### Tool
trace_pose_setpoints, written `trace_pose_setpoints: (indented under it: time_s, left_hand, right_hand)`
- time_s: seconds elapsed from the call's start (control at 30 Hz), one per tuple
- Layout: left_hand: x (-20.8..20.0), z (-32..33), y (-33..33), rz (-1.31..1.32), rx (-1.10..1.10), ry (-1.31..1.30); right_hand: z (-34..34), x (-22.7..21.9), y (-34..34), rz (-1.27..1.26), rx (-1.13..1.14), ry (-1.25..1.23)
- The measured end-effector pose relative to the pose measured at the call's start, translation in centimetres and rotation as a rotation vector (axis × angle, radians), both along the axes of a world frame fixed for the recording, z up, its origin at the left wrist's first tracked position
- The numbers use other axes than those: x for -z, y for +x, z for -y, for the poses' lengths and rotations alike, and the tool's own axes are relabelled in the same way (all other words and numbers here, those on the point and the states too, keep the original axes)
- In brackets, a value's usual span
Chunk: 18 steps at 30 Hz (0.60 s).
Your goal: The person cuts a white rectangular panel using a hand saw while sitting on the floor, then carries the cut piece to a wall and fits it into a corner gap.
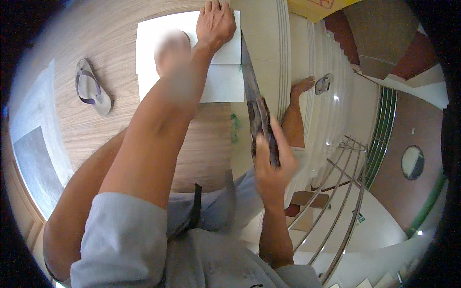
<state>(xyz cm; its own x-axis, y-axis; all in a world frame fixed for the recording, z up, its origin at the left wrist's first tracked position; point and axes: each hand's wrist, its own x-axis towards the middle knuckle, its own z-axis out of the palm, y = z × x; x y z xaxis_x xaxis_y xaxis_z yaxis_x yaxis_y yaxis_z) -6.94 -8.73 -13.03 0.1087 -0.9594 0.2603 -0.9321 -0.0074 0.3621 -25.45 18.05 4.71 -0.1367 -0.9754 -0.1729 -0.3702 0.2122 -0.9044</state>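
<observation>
A white board (223,84), with a seam or step across it, lies on a wood-grain surface (206,144). My left hand (216,26) presses flat near its far right corner, fingers stretched toward the far edge. My right hand (273,165) is wrapped around the dark handle of what looks like a handsaw (248,79). Its long grey blade runs along the board's right edge, tip pointing away from me. Whether the teeth touch the board cannot be made out. A blurred shape, apparently my left foot (173,50), rests on the board beside my left forearm.
One flip-flop (93,89) lies on the wood-grain surface at left; another (324,84) is by my right foot (303,85) on the pale steps (338,110). Metal railings (331,211) stand at lower right. A yellow object (319,8) sits at the far right.
</observation>
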Motion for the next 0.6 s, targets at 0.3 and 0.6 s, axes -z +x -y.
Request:
trace_pose_setpoints:
  time_s: [0.3,0.6]
  left_hand:
    - [0.0,0.0,0.0,0.037,-0.011,-0.060]
    - [0.4,-0.2,-0.1,-0.006,-0.006,-0.073]
  right_hand:
    - [8.0,7.7,3.0,-0.117,-0.068,-0.160]
    - [0.7,-1.3,1.4,0.032,0.071,0.132]
